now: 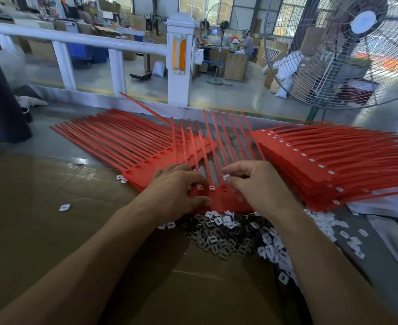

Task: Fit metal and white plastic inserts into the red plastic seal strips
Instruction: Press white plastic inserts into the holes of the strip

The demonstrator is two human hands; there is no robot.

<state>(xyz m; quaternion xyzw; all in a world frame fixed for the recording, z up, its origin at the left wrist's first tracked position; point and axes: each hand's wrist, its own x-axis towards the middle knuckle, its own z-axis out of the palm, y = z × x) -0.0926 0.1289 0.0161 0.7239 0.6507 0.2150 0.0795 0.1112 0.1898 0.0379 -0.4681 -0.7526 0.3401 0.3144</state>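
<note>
Red seal strip (219,198) pinned by left hand (181,193); right hand (256,184) pinches white insert (226,176); next, likely press it into an open socket.

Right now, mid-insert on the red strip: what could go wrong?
1. The right hand pinches a small white plastic insert at its fingertips; it could slip into the mixed pile of metal and white inserts.
2. The left hand covers part of the red plastic seal strip, possibly hiding an empty slot.
</note>
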